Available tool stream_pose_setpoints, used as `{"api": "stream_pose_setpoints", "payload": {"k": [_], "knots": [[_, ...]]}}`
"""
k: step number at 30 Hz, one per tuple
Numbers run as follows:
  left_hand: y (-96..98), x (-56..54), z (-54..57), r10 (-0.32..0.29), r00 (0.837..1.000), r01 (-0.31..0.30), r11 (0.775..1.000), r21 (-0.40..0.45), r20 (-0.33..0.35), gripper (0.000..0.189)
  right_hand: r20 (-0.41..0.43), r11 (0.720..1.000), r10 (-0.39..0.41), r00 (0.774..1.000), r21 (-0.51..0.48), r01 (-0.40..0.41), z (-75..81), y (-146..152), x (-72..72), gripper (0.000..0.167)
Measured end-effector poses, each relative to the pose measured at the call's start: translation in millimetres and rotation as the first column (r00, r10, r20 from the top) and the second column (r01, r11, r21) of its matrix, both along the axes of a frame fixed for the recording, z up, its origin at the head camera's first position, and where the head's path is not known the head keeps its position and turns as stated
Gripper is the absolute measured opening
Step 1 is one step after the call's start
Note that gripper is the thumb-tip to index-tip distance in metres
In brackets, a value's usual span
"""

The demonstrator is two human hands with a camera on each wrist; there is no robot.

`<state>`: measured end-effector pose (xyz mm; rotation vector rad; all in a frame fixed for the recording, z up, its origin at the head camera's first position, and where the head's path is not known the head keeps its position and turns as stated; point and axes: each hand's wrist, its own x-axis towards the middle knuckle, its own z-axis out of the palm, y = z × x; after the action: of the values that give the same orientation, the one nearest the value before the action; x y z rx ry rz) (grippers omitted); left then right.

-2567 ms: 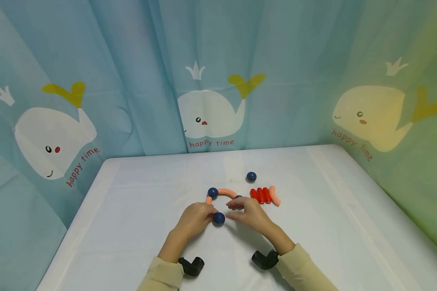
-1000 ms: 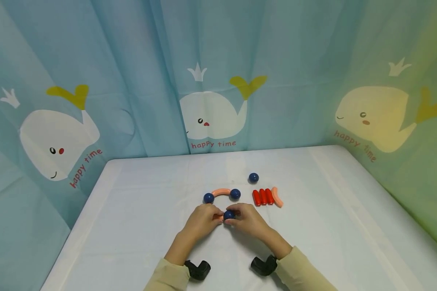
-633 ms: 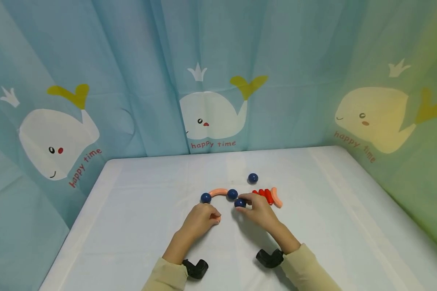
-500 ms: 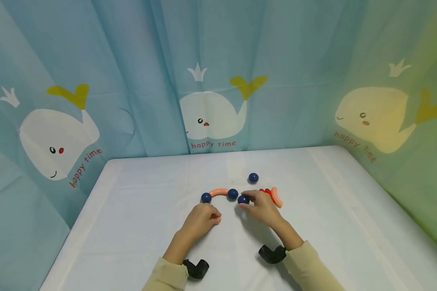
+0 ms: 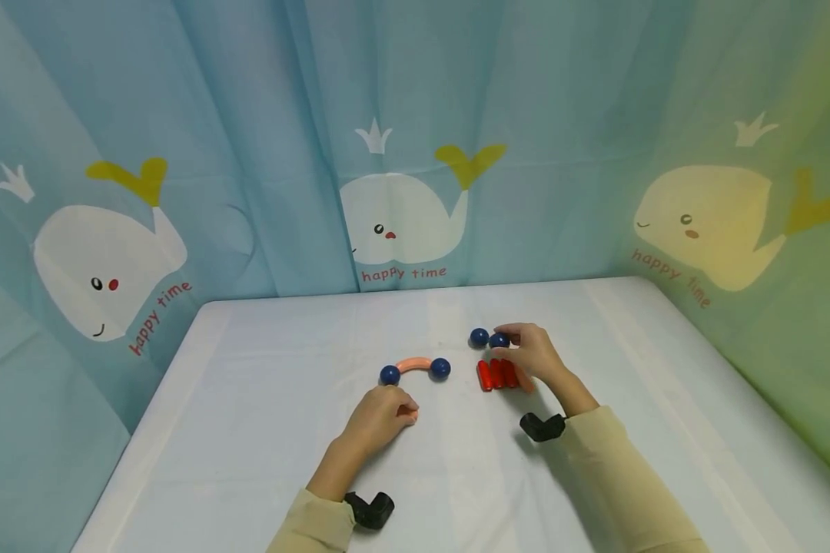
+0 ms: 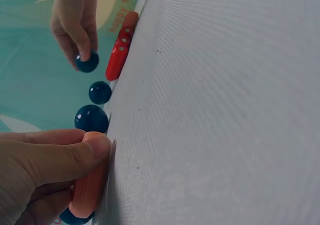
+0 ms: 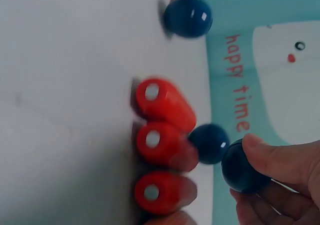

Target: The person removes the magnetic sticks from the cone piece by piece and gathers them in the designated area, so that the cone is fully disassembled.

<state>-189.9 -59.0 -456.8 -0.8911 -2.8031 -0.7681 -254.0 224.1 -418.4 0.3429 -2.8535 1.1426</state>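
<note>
Pinching a ball (image 7: 240,171) in your right hand (image 5: 534,353), a peach rod (image 6: 91,187) in your left hand (image 5: 376,418); white worktop (image 5: 277,415) underneath, blue whale-print curtain (image 5: 277,192) standing behind it.

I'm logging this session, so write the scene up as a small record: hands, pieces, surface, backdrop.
Left hand: pinches an orange rod
Right hand: pinches a blue ball
Partial shape: curved orange rod with a left-end ball and a right-end ball, both blue
Loose pieces: another blue ball near the held one; three red rods side by side; another orange rod, partly hidden
Surface: white table
Backdrop: blue-green curtain with whale prints
</note>
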Motion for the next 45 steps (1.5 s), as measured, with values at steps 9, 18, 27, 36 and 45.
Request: {"api": "stream_pose_setpoints", "payload": {"k": [9,18,27,36,45], "knots": [[0.6,-0.7,1.4,-0.006,1.000,0.005,1.000,-0.015,-0.014,0.010,0.075,0.999,-0.004,0.997,0.049,0.001,-5.4,10,-19.8,0.040],[0.5,-0.6,0.3,-0.007,1.000,0.007,1.000,-0.020,-0.027,0.010,0.090,0.993,-0.017,0.996,0.116,0.007,-9.2,11,-29.8,0.040],[2.2,0.3,-0.2,-0.001,0.999,0.000,1.000,-0.030,-0.036,0.010,0.109,0.990,-0.021,0.994,0.141,0.005,-12.8,11,-40.0,0.040],[-0.2,-1.2,-1.1,-0.022,0.999,0.021,1.000,-0.019,-0.041,0.012,0.120,0.989,-0.031,0.992,0.147,0.013,-10.6,10,-40.3,0.050],[-3.6,-2.3,0.1,-0.078,0.997,0.078,0.997,-0.018,-0.011,0.013,-0.040,0.993,-0.113,0.993,0.031,0.114,2.7,2,-9.4,0.048]]}}
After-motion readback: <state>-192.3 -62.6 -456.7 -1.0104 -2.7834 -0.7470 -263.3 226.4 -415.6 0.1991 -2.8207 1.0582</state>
